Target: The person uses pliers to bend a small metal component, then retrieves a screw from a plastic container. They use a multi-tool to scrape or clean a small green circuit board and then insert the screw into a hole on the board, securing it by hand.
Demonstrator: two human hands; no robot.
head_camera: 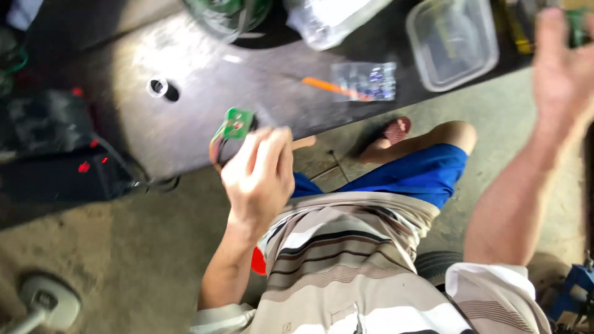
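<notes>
My left hand (260,176) is closed around a bundle of thin coloured wires that lead to a small green circuit board (238,122), held just above the near edge of a dark metal worktable (185,117). My right hand (563,65) is raised at the far right, over the table's end, fingers curled around something small and green (579,26) that is blurred and mostly hidden. I sit with a striped shirt and blue shorts, one knee bent under the table edge.
On the table lie an orange pen (328,87), a small clear bag of parts (365,80), a clear plastic box (453,40), a crumpled plastic bag (328,18) and a metal ring (158,86). Black equipment (55,154) stands left. Concrete floor lies below.
</notes>
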